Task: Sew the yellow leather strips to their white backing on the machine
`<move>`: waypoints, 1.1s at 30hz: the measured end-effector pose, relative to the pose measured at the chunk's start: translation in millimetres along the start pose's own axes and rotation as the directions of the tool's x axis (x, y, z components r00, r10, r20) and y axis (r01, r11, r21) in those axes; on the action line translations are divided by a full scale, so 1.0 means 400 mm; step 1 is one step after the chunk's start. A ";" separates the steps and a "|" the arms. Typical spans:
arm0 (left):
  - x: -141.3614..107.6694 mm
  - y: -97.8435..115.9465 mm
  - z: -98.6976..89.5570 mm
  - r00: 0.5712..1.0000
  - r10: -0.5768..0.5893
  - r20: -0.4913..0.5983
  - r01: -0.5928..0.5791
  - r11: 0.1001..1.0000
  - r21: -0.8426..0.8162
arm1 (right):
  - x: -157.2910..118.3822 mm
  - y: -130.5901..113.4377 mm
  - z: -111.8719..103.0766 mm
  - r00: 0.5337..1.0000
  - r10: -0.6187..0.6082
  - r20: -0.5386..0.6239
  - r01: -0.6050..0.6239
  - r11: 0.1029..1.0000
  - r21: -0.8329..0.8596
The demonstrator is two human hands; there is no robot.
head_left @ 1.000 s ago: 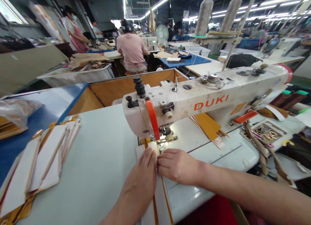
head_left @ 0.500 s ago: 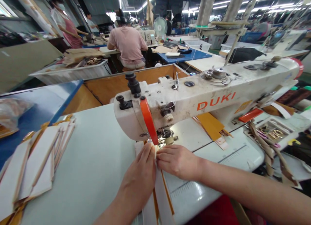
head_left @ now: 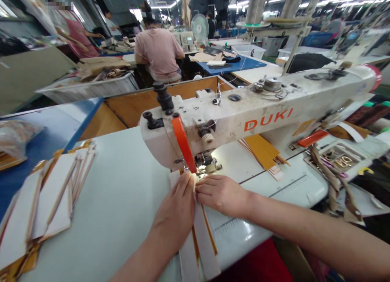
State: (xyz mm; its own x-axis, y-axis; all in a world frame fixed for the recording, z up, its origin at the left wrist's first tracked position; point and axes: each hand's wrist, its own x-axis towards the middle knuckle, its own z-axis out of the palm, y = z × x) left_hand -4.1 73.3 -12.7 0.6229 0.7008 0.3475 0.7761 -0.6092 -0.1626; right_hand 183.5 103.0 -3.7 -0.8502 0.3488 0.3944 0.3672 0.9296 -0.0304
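Observation:
My left hand [head_left: 173, 211] and my right hand [head_left: 221, 195] meet just in front of the presser foot [head_left: 207, 163] of a white DUKI sewing machine [head_left: 268, 119]. Both pinch a long white strip with orange edges [head_left: 198, 245], which runs from under the foot toward me. Its end near the needle is hidden by my fingers. On the pale sewing table [head_left: 103, 192], left of my left hand, lies a fanned stack of similar white strips [head_left: 51, 196].
Orange-yellow pieces [head_left: 262, 152] lie behind the machine head. At right stands a tray of metal buckles [head_left: 338, 158] beside brown strips. Thread cones [head_left: 256, 5] stand above. A blue-edged table [head_left: 51, 123] is at left. A co-worker in a pink shirt [head_left: 158, 50] sits beyond.
The whole scene sits a little higher in the picture as my head has tilted. Both hands stay on the strip at the presser foot, with no clear shift of the strip.

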 end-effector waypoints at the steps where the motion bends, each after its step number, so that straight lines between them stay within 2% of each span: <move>1: -0.004 0.001 0.000 1.000 -0.021 0.012 0.021 1.000 -0.016 | 0.000 -0.001 -0.001 1.000 0.004 0.014 -0.004 1.000 -0.002; 3: -0.019 0.007 -0.003 0.998 -0.060 0.007 0.060 0.997 -0.053 | -0.004 -0.004 -0.003 0.999 0.016 0.035 -0.016 1.000 -0.010; 6: -0.062 0.035 -0.023 0.996 -0.056 -0.075 0.049 0.994 -0.098 | -0.023 -0.021 -0.013 0.998 0.042 0.048 -0.041 0.999 -0.022; 9: -0.115 0.077 -0.063 0.992 0.037 -0.123 -0.056 0.986 -0.160 | -0.057 -0.056 -0.029 0.994 0.096 0.048 -0.096 0.995 0.005; 12: -0.155 0.111 -0.104 0.978 0.155 -0.142 -0.185 0.956 -0.228 | -0.098 -0.102 -0.046 0.986 0.162 0.031 -0.165 0.980 0.110; 15: -0.170 0.124 -0.126 0.966 0.188 -0.178 -0.230 0.940 -0.254 | -0.133 -0.143 -0.057 0.977 0.211 -0.020 -0.200 0.950 0.241; 19: -0.178 0.128 -0.112 0.949 0.241 -0.204 -0.288 0.927 -0.241 | -0.158 -0.169 -0.066 0.982 0.183 -0.040 -0.162 0.939 0.305; 22: -0.196 0.136 -0.080 0.931 0.191 -0.311 -0.274 0.928 -0.252 | -0.162 -0.171 -0.069 0.990 0.137 -0.017 -0.126 0.944 0.304; 24: -0.210 0.145 -0.058 0.927 0.151 -0.343 -0.250 0.931 -0.267 | -0.164 -0.169 -0.068 0.992 0.121 -0.023 -0.108 0.945 0.309; 28: -0.227 0.158 -0.038 0.940 0.125 -0.319 -0.221 0.933 -0.285 | -0.167 -0.165 -0.062 0.994 0.104 -0.036 -0.086 0.942 0.325; 33: -0.227 0.161 -0.040 0.936 0.129 -0.328 -0.230 0.929 -0.289 | -0.169 -0.164 -0.059 0.995 0.086 -0.044 -0.066 0.941 0.331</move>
State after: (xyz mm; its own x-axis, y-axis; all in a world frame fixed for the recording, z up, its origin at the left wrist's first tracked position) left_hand -12.3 -35.4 -40.0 0.6512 0.4555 0.6070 0.5499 -0.8344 0.0363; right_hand 225.7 15.6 -6.4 -0.7983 0.4216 0.4301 0.2776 0.8913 -0.3584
